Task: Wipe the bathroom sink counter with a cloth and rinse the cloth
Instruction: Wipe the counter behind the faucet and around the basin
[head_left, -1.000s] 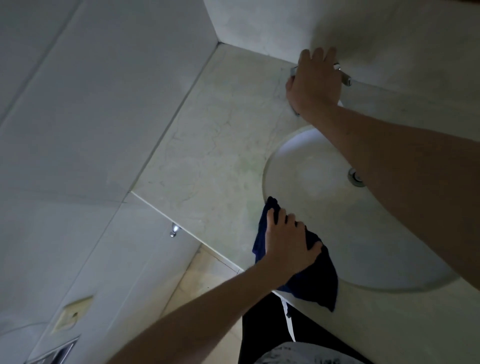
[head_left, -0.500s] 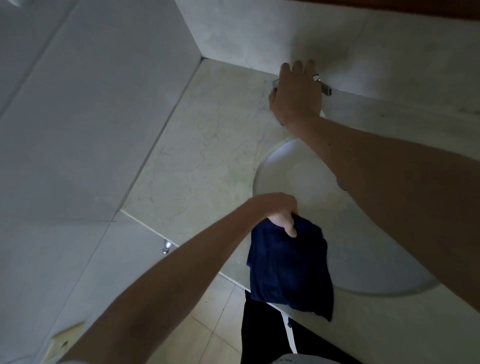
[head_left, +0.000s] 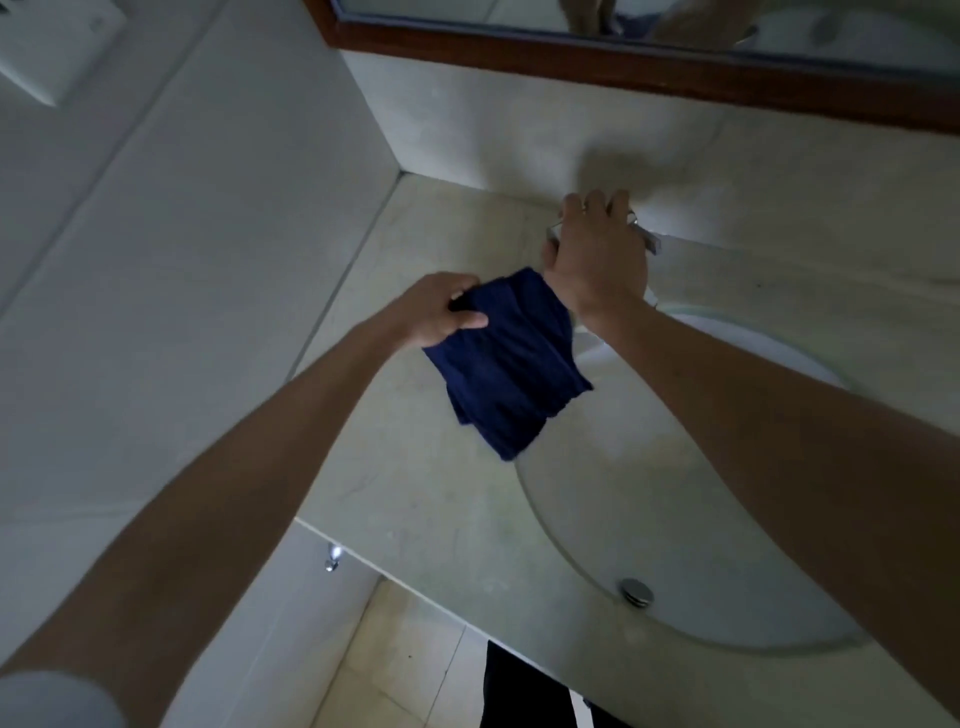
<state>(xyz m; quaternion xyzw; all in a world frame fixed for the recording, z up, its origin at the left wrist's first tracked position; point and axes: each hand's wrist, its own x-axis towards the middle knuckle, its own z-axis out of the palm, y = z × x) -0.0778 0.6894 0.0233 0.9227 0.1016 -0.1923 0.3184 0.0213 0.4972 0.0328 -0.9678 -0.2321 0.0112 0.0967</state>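
Pale marble counter (head_left: 441, 493) surrounds the white sink basin (head_left: 675, 519). Above its left rim hangs the navy cloth (head_left: 506, 358), apparently soft, light and limp, best taken by a gathered edge. The left hand (head_left: 441, 309) pinches its upper corner, fingers curled. The right hand (head_left: 597, 254) closes over the chrome faucet (head_left: 647, 236), fingers bent around it.

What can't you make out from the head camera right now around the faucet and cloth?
- Faucet: mostly hidden under the right hand; whether the handle is turned can't be told.
- Running water: none discernible; the dark blue cloth, held by the left hand, and the right wrist block the spout area.
- Mirror: cut off by the top edge.
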